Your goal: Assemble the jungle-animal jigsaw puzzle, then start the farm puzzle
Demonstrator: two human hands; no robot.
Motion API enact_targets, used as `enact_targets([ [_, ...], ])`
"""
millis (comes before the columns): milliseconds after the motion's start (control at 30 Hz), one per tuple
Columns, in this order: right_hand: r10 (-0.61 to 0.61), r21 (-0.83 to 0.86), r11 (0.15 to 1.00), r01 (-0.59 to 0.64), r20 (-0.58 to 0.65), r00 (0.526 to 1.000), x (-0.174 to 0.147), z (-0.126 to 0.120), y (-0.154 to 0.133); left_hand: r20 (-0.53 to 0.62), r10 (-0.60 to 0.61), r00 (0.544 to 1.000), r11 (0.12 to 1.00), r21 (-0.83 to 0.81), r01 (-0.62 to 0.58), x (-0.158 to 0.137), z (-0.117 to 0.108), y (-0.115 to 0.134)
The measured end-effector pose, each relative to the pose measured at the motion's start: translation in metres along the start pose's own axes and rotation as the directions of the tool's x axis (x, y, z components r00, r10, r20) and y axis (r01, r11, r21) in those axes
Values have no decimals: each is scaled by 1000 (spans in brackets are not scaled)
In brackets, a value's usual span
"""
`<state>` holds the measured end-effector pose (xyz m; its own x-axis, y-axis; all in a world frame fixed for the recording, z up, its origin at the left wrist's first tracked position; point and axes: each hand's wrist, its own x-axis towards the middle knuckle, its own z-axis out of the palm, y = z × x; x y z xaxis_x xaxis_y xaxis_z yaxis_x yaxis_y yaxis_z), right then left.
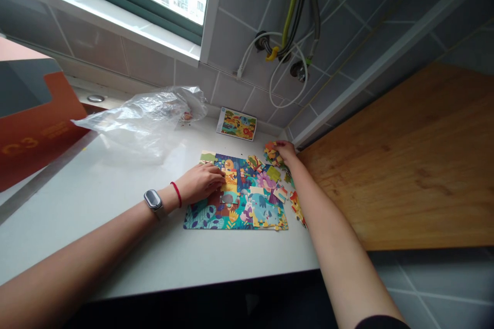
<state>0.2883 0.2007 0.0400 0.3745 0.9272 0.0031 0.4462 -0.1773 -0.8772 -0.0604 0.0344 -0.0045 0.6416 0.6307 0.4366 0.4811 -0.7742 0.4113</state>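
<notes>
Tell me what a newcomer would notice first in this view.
Probably the colourful animal puzzle in the middle of the white counter, with the left hand over its left part and the right hand at loose pieces by its far right corner. Next, perhaps, the crumpled clear plastic bag beyond the left hand, and the large orange box at the left edge.

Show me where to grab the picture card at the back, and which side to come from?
I'd pinch the card by its right edge, bringing your grip in from the right and front, one finger behind if there's room. It looks thin and seems to lean back against the wall. That edge looks uncovered, and the loose pieces lie in front, apart from it.
</notes>
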Motion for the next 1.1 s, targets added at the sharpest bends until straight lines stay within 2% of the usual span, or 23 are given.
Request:
enact_targets([
  [100, -68, 107, 991, 75, -67, 995, -10, -7, -8, 23, -7, 1000, 1000, 8, 6, 0, 1, 0],
  [200, -122, 198, 971, 132, -61, 991, -41, -11, -9, 17, -12, 1000, 1000, 11, 12, -1, 2, 0],
  [300, -151, 267, 955, 129, 62, 987, -93, -6, 0, 16, -18, 1000, 999, 27, 18, -1, 3, 0],
  [333, -172, 310, 944, 116, 158, 972, -110, -3, 5, 20, -19, 1000, 999, 34, 18, -1, 3, -1],
  [400, -196, 336, 937, 97, 275, 941, -141, 4, 13, 31, -17, 999, 999, 46, 15, -2, 3, -1],
  [500, -221, 315, 942, 116, 321, 921, -164, 14, 20, 42, -7, 999, 999, 47, 5, -2, 2, -2],
  [833, -276, 239, 950, 202, 333, 902, -165, 26, 38, 44, 11, 999, 998, 58, -13, -2, 3, -3],
  [967, -348, 269, 927, 262, 349, 870, -164, 25, 42, 21, 24, 999, 999, 39, -25, -3, 3, -3],
  [1100, -358, 295, 917, 268, 317, 878, -160, 21, 46, 40, 43, 998, 997, 69, -45, -2, 1, 1],
])
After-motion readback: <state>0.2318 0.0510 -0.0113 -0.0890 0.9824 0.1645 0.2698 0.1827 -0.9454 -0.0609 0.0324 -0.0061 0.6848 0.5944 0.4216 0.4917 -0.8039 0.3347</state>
